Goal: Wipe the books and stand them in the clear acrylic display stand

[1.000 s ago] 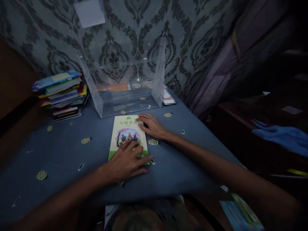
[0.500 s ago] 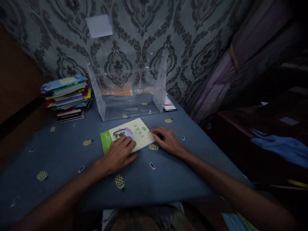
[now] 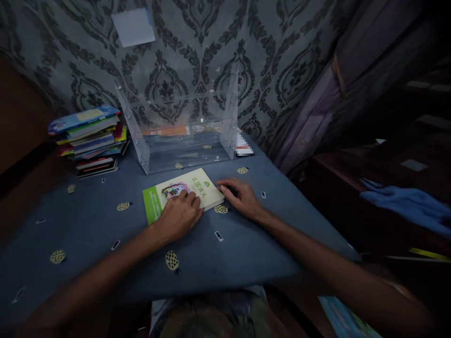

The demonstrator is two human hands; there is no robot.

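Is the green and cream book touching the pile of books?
Apart: the head view plainly shows blue tablecloth between the green and cream book and the pile of books.

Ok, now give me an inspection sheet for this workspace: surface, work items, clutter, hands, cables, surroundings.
Surface: table with a blue, pineapple-print covering.
Work items: green-and-cream book, lying cover up; clear rack standing behind it.
Clutter: uneven book stack left of the rack; pixelated item at its right, unidentifiable.
Hands: left hand over the book's near edge; right hand at its right end, grip unclear.
Cables: nothing seen, though the right side is dark.
Surroundings: patterned wall bearing a white sheet; tied curtain; blue fabric at far right.
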